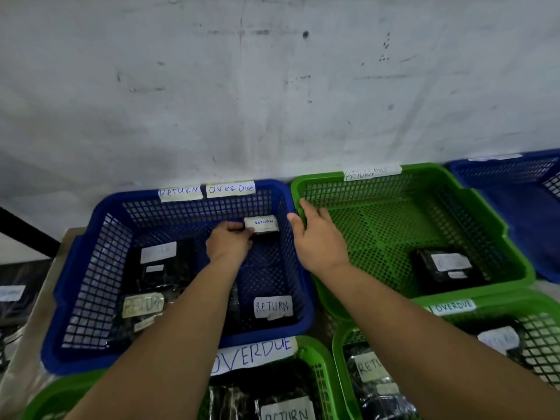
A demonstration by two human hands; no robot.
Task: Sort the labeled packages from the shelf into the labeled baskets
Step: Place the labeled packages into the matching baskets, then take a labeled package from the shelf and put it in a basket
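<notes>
Head view: a small black package with a white "RETURN" label [262, 224] is pinched by the left hand [229, 242] inside the blue plastic mesh basket [91, 268]; the right hand [318, 237] rests spread on the green mesh basket's rim [515, 268]. Several packages are already binned; the shelf is unseen, so what is left cannot be judged.

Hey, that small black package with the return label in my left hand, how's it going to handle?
The small package probably feels light, since the left hand pinches it by one end. It looks boxy, likely stiff. Its glossy wrap may be slippery.
</notes>
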